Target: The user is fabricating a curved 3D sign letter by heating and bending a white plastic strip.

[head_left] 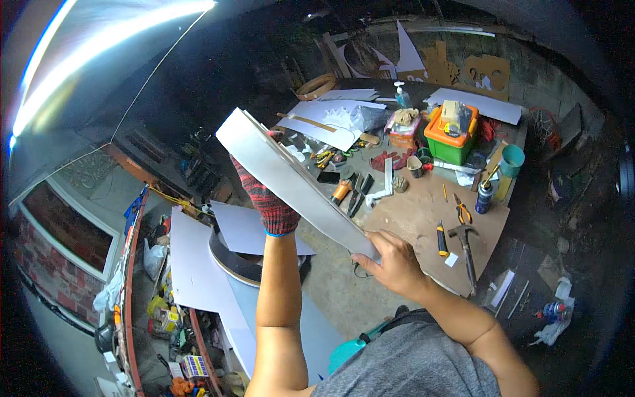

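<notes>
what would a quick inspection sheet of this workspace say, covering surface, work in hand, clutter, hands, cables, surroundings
Surface: flat brown board lies on the grey worktable.
Work in hand: long white curved piece, held tilted.
Clutter: black-handled claw hammer, orange-handled pliers and yellow-and-black cutter lie loose; green box with orange lid stands behind.
Hands: left hand, in a red-and-black knitted glove, and bare right hand both grip the piece.
Cables: thin pale cord strung at upper left; purpose unclear.
Surroundings: lit white tube light overhead; large flat white sheets at left.
</notes>
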Motion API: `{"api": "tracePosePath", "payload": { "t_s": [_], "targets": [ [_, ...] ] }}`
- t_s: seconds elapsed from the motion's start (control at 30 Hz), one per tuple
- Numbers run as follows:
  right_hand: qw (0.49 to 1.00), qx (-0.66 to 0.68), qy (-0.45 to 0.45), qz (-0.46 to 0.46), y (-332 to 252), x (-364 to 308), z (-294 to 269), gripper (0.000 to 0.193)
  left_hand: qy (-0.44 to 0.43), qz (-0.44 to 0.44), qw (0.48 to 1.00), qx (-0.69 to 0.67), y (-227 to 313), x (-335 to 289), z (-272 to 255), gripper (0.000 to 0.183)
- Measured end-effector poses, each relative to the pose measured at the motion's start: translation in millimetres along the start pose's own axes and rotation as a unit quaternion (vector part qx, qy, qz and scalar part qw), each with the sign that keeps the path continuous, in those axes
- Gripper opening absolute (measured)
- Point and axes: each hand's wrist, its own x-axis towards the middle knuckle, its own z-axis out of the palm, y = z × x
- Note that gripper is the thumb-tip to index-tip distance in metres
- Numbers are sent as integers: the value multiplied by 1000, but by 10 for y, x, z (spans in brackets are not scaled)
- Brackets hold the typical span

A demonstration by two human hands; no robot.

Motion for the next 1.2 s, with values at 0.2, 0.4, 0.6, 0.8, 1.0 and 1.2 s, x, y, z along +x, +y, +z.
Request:
{"api": "tracePosePath", "payload": {
  "t_s": [0.2,0.4,0.6,0.8,1.0,1.2],
  "targets": [
    [1000,-23,-3,-2,-56,-14,125,42,17,-142,982,-124,-242,-108,-48,38],
    [1000,-27,-2,2,-109,-64,228,41,52,-161,978,-124,-274,-190,-87,34],
    [1000,-12,-13,2,-91,-53,290,44,40,-144,985,-84,-190,-188,-192,35],
    [999,12,-19,41,0,-41,194,52,44,-137,988,-60,147,-176,-6,39],
    [999,-3,46,-1,-140,118,-61,62,50,-68,994,-64,250,-245,54,50],
    [985,-4,115,-128,-495,583,-284,67,63,-75,995,-31,230,-426,140,71]
  ]
}}
